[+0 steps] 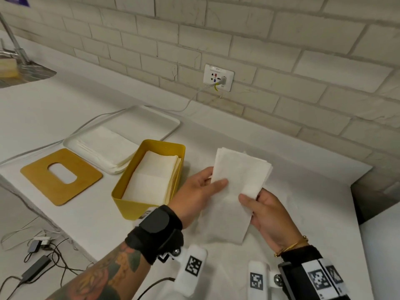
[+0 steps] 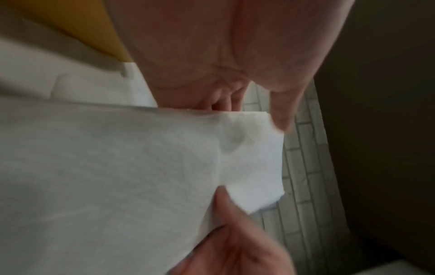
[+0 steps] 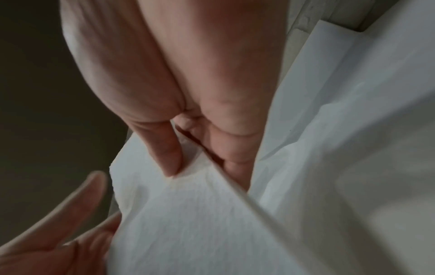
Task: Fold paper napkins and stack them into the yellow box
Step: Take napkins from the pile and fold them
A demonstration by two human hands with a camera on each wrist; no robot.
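Observation:
A white folded paper napkin (image 1: 236,169) is held up over the counter, right of the yellow box (image 1: 140,207). My left hand (image 1: 200,189) pinches its left edge, thumb on top. My right hand (image 1: 264,208) pinches its lower right corner, thumb over the paper. The box holds a stack of folded napkins (image 1: 152,178). In the left wrist view the napkin (image 2: 141,167) fills the frame, with a yellow box wall (image 2: 77,24) behind. In the right wrist view my fingers (image 3: 172,148) clamp the napkin (image 3: 200,214).
A white tray (image 1: 166,118) with unfolded napkins (image 1: 104,144) sits behind the box. The wooden lid (image 1: 39,172) with an oval slot lies at its left. A cable runs from the wall socket (image 1: 218,76). A sink (image 1: 21,72) is far left. Counter edge drops off at right.

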